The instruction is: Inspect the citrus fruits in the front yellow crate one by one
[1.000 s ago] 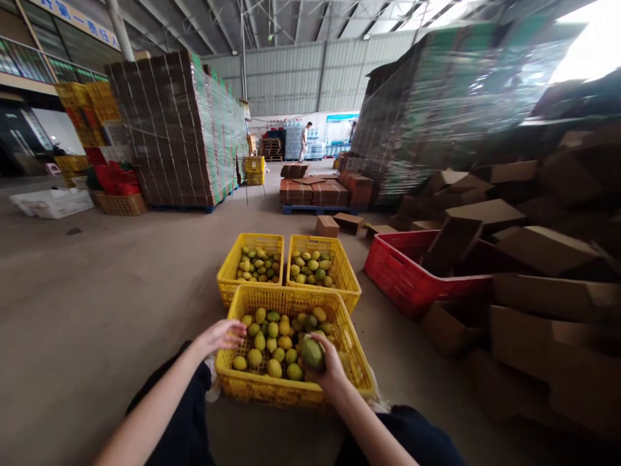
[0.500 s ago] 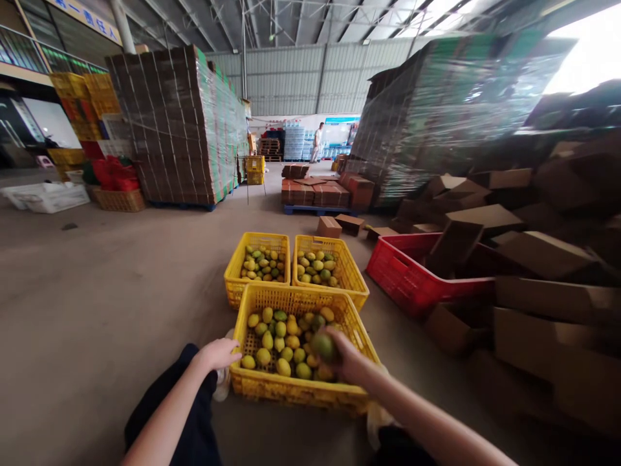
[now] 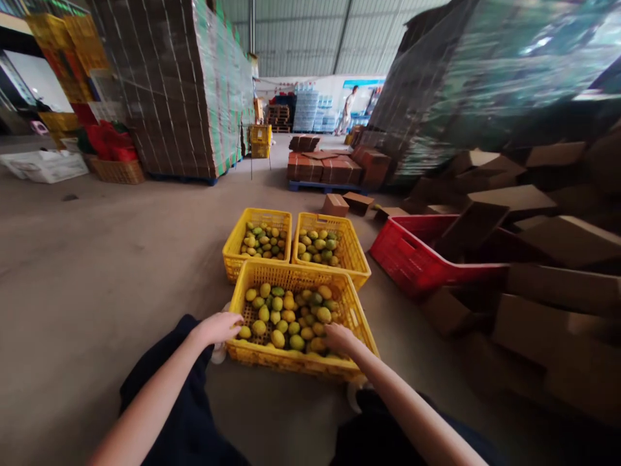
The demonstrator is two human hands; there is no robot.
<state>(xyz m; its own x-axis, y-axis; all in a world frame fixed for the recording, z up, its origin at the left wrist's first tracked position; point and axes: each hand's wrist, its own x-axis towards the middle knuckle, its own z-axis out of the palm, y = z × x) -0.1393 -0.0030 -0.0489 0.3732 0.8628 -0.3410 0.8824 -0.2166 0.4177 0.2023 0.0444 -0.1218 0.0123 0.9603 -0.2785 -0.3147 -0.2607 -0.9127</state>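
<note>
A yellow plastic crate stands on the floor before me, holding many oval yellow-green fruits. My left hand grips the left rim of this crate, its fingers lying over the edge. Inside the right part of the crate, low among the fruits, is my right hand. Its fingertips point down and are mostly hidden, so whether a fruit is in them does not show. Just beyond stand two more yellow crates, a left one and a right one, both with similar fruits.
To the right is a red crate with cardboard in it, beside a heap of open cardboard boxes. Wrapped box stacks rise at left and right. Far back, a person walks near flat cardboard bundles.
The view has tilted down. My right hand held a greenish fruit above the others; now it is lower in the crate and that fruit no longer shows in it. My left hand stays on the rim.
</note>
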